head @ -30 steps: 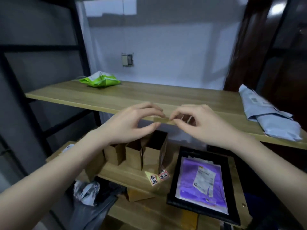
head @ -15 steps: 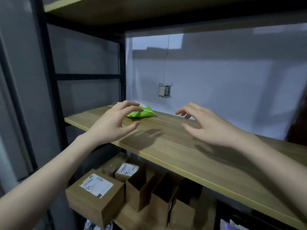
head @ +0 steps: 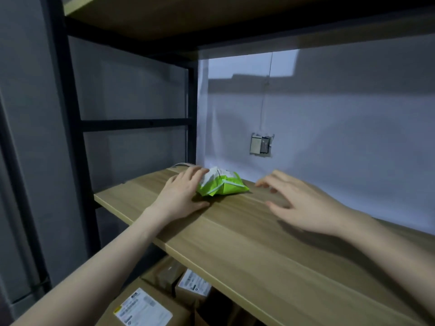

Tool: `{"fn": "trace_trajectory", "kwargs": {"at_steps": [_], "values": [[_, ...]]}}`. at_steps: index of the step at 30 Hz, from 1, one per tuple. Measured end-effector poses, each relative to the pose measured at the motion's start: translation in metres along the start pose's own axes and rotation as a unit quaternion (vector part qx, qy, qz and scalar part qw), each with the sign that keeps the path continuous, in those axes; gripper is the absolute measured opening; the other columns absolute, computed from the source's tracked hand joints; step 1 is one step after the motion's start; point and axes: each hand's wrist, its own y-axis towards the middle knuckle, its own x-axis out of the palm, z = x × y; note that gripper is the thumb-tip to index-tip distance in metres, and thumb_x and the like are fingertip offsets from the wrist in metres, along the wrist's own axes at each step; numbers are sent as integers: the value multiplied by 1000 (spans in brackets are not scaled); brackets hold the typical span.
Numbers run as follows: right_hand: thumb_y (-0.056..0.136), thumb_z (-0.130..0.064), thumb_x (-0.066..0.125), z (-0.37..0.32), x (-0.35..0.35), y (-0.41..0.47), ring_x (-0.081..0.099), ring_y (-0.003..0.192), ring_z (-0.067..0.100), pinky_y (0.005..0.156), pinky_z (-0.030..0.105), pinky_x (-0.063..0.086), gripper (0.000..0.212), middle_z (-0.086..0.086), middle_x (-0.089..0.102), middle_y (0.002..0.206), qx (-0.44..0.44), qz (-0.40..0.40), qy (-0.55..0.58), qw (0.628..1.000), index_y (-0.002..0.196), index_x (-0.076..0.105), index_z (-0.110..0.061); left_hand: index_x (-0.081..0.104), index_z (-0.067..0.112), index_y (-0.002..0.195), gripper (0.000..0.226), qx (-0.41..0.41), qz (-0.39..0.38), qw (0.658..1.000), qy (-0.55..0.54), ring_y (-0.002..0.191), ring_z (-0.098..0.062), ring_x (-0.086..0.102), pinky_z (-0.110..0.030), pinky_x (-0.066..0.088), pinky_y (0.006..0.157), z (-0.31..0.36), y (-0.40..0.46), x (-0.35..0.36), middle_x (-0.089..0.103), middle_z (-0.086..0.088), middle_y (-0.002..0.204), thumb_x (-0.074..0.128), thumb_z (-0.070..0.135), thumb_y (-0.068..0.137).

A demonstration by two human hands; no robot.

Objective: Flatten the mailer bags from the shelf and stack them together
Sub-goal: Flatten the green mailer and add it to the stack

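Observation:
A crumpled green and white mailer bag (head: 222,184) lies at the far left end of the wooden shelf (head: 254,243), near the back wall. My left hand (head: 182,192) rests on the shelf against the bag's left side, its fingers laid over the bag's top edge and its thumb along the board below. My right hand (head: 299,203) hovers a little to the right of the bag with fingers spread, touching nothing.
A black metal rack post (head: 62,128) and crossbar (head: 138,124) stand to the left. Another wooden shelf (head: 164,17) hangs overhead. Labelled cardboard boxes (head: 146,307) sit on the level below. A wall socket (head: 260,145) is behind.
Both hands have reached forward and left along the shelf. My left hand has arrived at the green bag and now touches it. The view has turned left and closer to the bag.

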Motion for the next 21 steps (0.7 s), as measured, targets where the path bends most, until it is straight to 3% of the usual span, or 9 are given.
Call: {"fn": "trace_trajectory", "kwargs": {"at_steps": [3,7,10,14,16,17,19,21], "values": [[90,-34,46,7,7,4,49,111,9,90,36,45,31,-13,43,117,13,0,-3,1000,121,41,-36,43,22,128,53,1,0,1000,25,118,-24,52,-35,39,87,2,13,7,46,3,133,65,37,82],[92,-32,46,11,5,0,45,107,5,80,24,35,33,-13,41,121,36,-3,-22,999,124,40,-34,54,21,111,23,-22,54,998,5,99,-37,59,-38,47,72,16,21,-2,64,-3,113,56,26,88],[94,-38,43,13,-4,-7,38,122,7,87,26,37,39,-9,39,126,70,24,-27,997,131,36,-31,59,16,96,19,-34,129,984,-116,86,-38,61,-43,49,69,32,21,-14,68,-10,86,55,34,91],[93,-47,41,21,-19,-18,38,128,14,106,33,33,53,-3,41,135,138,84,32,986,139,32,-23,69,14,88,23,-4,88,945,-315,83,-17,67,-31,51,73,68,26,-31,73,-1,82,58,34,91],[93,-44,42,28,-29,-26,50,107,16,97,35,38,41,-3,53,118,174,95,76,977,129,43,-25,69,18,89,15,15,48,917,-396,76,1,64,-23,48,69,87,30,-35,72,9,82,56,26,94],[93,-42,44,32,-34,-31,52,92,18,87,37,41,28,0,58,101,186,101,89,973,115,51,-25,68,19,91,14,24,22,899,-436,71,7,62,-18,46,64,97,32,-37,70,11,82,55,23,95],[92,-36,51,37,-46,-45,49,73,21,72,40,42,20,11,57,77,198,126,103,967,91,56,-17,68,13,98,19,37,-28,869,-492,72,6,61,-15,47,61,117,36,-36,71,3,89,51,21,97],[90,-32,57,40,-55,-62,47,66,20,65,37,40,23,14,56,71,217,148,104,959,87,57,-10,67,6,104,29,50,-52,855,-514,79,-1,62,-20,50,69,136,41,-32,72,-3,95,50,28,97]]}}
